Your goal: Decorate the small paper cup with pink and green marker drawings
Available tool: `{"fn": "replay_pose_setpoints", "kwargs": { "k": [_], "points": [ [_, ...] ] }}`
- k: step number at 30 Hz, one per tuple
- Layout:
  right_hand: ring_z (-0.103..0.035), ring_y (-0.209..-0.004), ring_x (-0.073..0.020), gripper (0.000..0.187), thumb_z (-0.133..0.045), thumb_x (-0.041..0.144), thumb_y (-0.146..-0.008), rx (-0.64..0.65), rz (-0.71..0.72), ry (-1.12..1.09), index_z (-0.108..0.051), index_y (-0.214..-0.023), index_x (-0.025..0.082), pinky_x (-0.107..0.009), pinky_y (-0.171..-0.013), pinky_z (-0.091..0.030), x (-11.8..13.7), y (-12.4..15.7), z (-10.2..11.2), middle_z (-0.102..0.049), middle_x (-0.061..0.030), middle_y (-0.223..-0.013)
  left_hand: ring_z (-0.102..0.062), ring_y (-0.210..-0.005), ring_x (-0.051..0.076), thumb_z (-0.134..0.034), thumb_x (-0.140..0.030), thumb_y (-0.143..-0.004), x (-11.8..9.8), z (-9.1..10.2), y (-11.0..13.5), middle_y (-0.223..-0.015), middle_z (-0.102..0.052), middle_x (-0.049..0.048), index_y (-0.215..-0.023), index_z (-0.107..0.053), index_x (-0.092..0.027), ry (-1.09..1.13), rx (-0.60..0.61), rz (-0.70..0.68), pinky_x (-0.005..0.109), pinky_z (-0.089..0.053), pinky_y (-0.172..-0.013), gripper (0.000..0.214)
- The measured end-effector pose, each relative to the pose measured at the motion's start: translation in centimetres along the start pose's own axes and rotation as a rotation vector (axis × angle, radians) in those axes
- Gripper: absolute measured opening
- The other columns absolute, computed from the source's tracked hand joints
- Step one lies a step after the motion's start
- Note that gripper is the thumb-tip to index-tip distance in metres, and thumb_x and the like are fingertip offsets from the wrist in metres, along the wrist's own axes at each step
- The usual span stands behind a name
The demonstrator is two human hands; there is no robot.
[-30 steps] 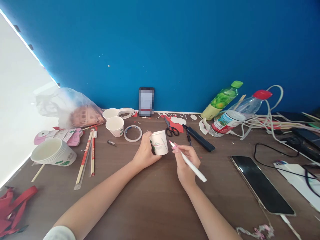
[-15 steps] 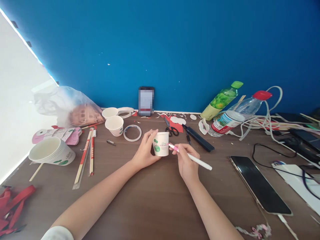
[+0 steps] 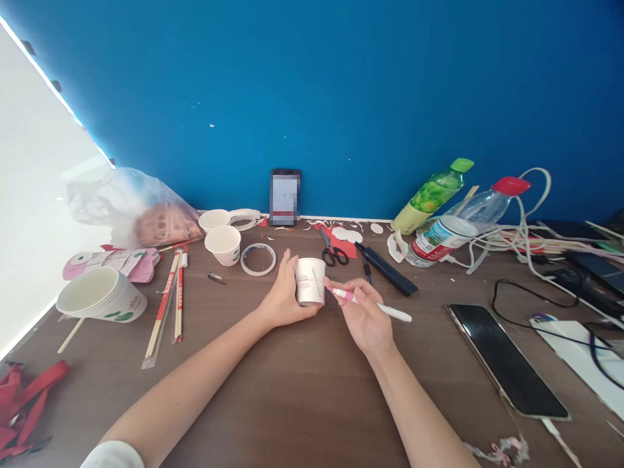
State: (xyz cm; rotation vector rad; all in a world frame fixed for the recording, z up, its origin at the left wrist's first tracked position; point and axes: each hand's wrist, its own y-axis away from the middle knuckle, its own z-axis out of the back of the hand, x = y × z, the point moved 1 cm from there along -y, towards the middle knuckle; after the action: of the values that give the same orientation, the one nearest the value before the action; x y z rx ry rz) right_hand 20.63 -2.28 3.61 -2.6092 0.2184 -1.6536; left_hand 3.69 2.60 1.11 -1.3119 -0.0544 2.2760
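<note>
A white paper cup (image 3: 311,281) with small print and a thin pink line on its side stands upright in front of me. My left hand (image 3: 284,292) is closed around it from the left, thumb near its base and fingers behind. In my right hand (image 3: 365,315) I pinch a white marker pen (image 3: 394,313), its pink end pointing at the cup. The fingertips of my right hand are close to the cup's right side; whether they touch it, I cannot tell. Behind the cup lie scissors (image 3: 335,255) on red paper (image 3: 348,247).
To the left are stacked paper cups (image 3: 131,304), wrapped chopsticks (image 3: 162,305), two paper cups and a tape roll (image 3: 244,266). A phone (image 3: 285,198) leans on the blue wall. On the right lie a black phone (image 3: 507,361), two bottles, and cables.
The cup has turned, so the green leaf print no longer faces me and other print shows. My right hand has shifted slightly, its fingers more spread around the marker.
</note>
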Motion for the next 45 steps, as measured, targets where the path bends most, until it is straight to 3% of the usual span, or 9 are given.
{"fn": "replay_pose_setpoints", "kwargs": {
  "k": [2, 6, 12, 16, 18, 23, 28, 32, 45],
  "points": [
    [-0.071, -0.088, -0.0265, 0.016, -0.074, 0.042, -0.072, 0.026, -0.027, -0.022, -0.071, -0.073, 0.026, -0.051, -0.107, -0.039, 0.2, 0.1, -0.2, -0.058, 0.0021, -0.051, -0.018, -0.145, 0.043, -0.083, -0.035, -0.060, 0.1, 0.0, -0.1, -0.152, -0.017, 0.0247, -0.143, -0.017, -0.016, -0.005, -0.010, -0.028, 0.059, -0.026, -0.115, 0.108],
    [-0.069, -0.081, -0.0231, 0.013, -0.073, 0.040, -0.073, -0.015, -0.041, -0.089, -0.071, -0.071, 0.027, -0.049, -0.106, -0.041, 0.1, -0.1, 0.0, -0.060, 0.0019, -0.055, -0.040, -0.134, 0.037, -0.081, -0.035, -0.065, -0.1, 0.2, -0.1, -0.138, -0.038, 0.0179, -0.147, -0.010, -0.022, 0.011, 0.019, -0.021, 0.054, -0.036, -0.110, 0.110],
    [-0.066, -0.075, -0.0184, 0.012, -0.076, 0.036, -0.070, -0.158, -0.023, -0.075, -0.071, -0.067, 0.026, -0.041, -0.090, -0.053, -0.5, -0.6, 0.5, -0.065, 0.0016, -0.064, -0.048, -0.125, 0.033, -0.081, -0.026, -0.062, -0.4, 0.2, 0.0, -0.131, -0.045, 0.0148, -0.135, -0.029, -0.020, 0.018, 0.023, -0.070, 0.048, -0.044, -0.104, 0.090],
    [-0.065, -0.066, -0.0170, 0.020, -0.081, 0.036, -0.065, -0.195, 0.005, 0.020, -0.066, -0.059, 0.024, -0.042, -0.085, -0.055, -0.8, -0.5, 0.6, -0.063, 0.0028, -0.055, -0.055, -0.116, 0.033, -0.082, -0.036, -0.062, -0.4, 0.2, 0.0, -0.125, -0.053, 0.0139, -0.129, -0.032, -0.019, 0.006, 0.066, 0.002, 0.049, -0.048, -0.097, 0.086],
    [-0.066, -0.065, -0.0178, 0.028, -0.081, 0.037, -0.065, -0.231, 0.049, 0.086, -0.060, -0.053, 0.022, -0.043, -0.085, -0.055, -1.0, -0.5, 0.7, -0.058, 0.0038, -0.050, -0.054, -0.120, 0.035, -0.082, -0.040, -0.063, -0.4, 0.1, -0.1, -0.130, -0.052, 0.0147, -0.131, -0.031, -0.020, -0.001, 0.093, 0.011, 0.052, -0.046, -0.100, 0.087],
    [-0.070, -0.071, -0.0209, 0.039, -0.075, 0.042, -0.071, -0.307, 0.172, 0.346, -0.051, -0.049, 0.022, -0.043, -0.083, -0.056, -1.7, -0.4, 1.1, -0.061, 0.0012, -0.053, -0.026, -0.144, 0.040, -0.084, -0.041, -0.061, -0.2, 0.0, 0.0, -0.148, -0.036, 0.0202, -0.139, -0.026, -0.017, -0.026, 0.094, -0.027, 0.056, -0.030, -0.115, 0.101],
    [-0.073, -0.086, -0.0262, 0.040, -0.074, 0.042, -0.071, -0.333, 0.201, 0.387, -0.048, -0.048, 0.022, -0.041, -0.082, -0.056, -2.3, -0.4, 1.0, -0.066, -0.0015, -0.057, -0.039, -0.138, 0.036, -0.085, -0.034, -0.060, -0.2, 0.0, -0.1, -0.146, -0.042, 0.0183, -0.139, -0.029, -0.018, 0.020, 0.088, -0.062, 0.052, -0.037, -0.113, 0.098],
    [-0.073, -0.086, -0.0268, 0.040, -0.074, 0.042, -0.071, -0.334, 0.190, 0.381, -0.047, -0.048, 0.022, -0.041, -0.080, -0.055, -2.5, -0.4, 1.1, -0.068, -0.0022, -0.059, -0.046, -0.134, 0.034, -0.085, -0.034, -0.060, -0.2, 0.1, -0.1, -0.143, -0.045, 0.0162, -0.137, -0.032, -0.019, 0.029, 0.072, -0.090, 0.049, -0.041, -0.111, 0.094],
    [-0.073, -0.081, -0.0264, 0.039, -0.074, 0.042, -0.069, -0.374, 0.198, 0.399, -0.048, -0.049, 0.022, -0.041, -0.079, -0.055, -2.7, -0.4, 1.1, -0.067, -0.0017, -0.057, -0.043, -0.136, 0.035, -0.084, -0.030, -0.061, -0.3, 0.0, 0.0, -0.144, -0.044, 0.0181, -0.138, -0.030, -0.018, 0.025, 0.065, -0.122, 0.050, -0.039, -0.112, 0.095]
  ]
}}
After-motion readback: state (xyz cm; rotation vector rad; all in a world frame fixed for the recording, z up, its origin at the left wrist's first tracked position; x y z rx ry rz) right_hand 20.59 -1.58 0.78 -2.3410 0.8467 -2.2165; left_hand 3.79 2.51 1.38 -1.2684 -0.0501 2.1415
